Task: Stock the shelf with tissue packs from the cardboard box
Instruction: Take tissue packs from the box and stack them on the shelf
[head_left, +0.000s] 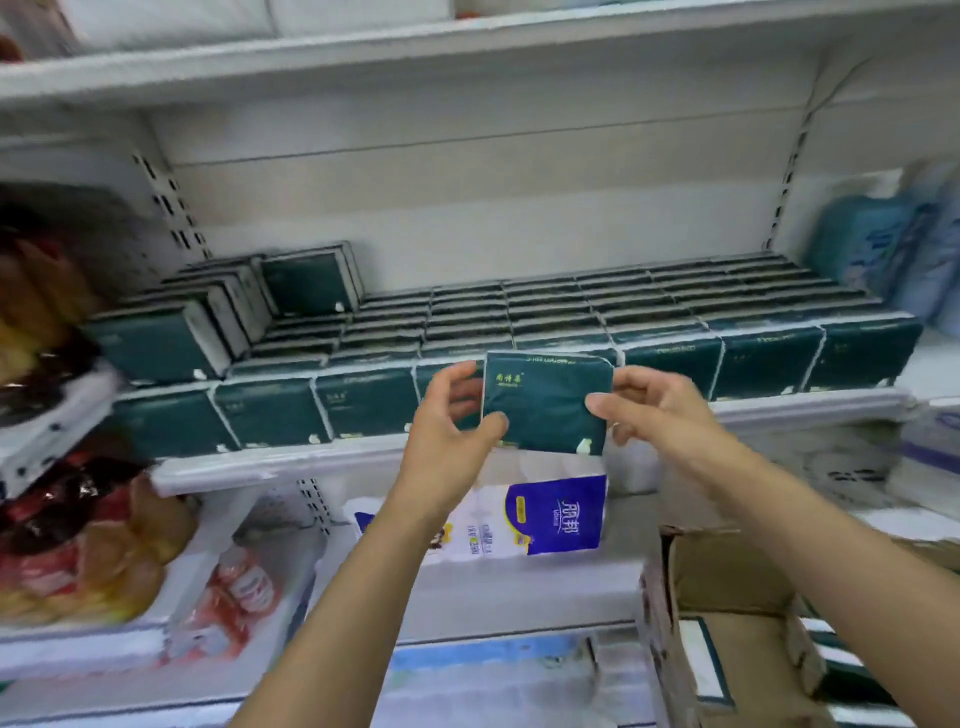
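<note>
A dark green tissue pack (545, 402) is held upright in front of the shelf edge, its printed face toward me. My left hand (449, 426) pinches its left side and my right hand (654, 410) pinches its right side. Behind it the white shelf (218, 470) carries rows of the same green tissue packs (571, 312) standing on edge, with a second layer (218, 317) begun at the left. The open cardboard box (727, 587) sits at the lower right, below my right forearm, with more packs partly visible inside.
A blue and white paper pack (556, 512) stands on the shelf below. Red and orange bagged goods (78, 540) fill the left side. Light blue packs (893, 254) stand at the right end of the shelf. Another shelf board (363, 57) runs overhead.
</note>
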